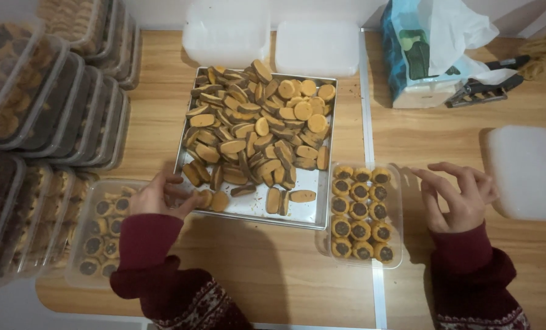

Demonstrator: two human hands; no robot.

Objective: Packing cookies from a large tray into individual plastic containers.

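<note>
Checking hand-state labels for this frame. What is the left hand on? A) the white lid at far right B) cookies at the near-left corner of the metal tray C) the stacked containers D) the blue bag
B: the left hand pinches cookies at the near-left corner of the metal tray, while the right hand hovers empty between the filled clear container and the white lid.

Cookies (257, 131) at centre were orange-tan with dark brown streaks. Tray (309, 211) beneath was silver-grey. Round cookies (359, 211) at 4 o'clock were golden with dark brown centres. Desk (273, 269) was light wood-grain. Sleeves (163, 275) at 6 o'clock were maroon, white knit pattern at cuffs. Bag (416, 55) at 1 o'clock was blue, green and white.
</note>
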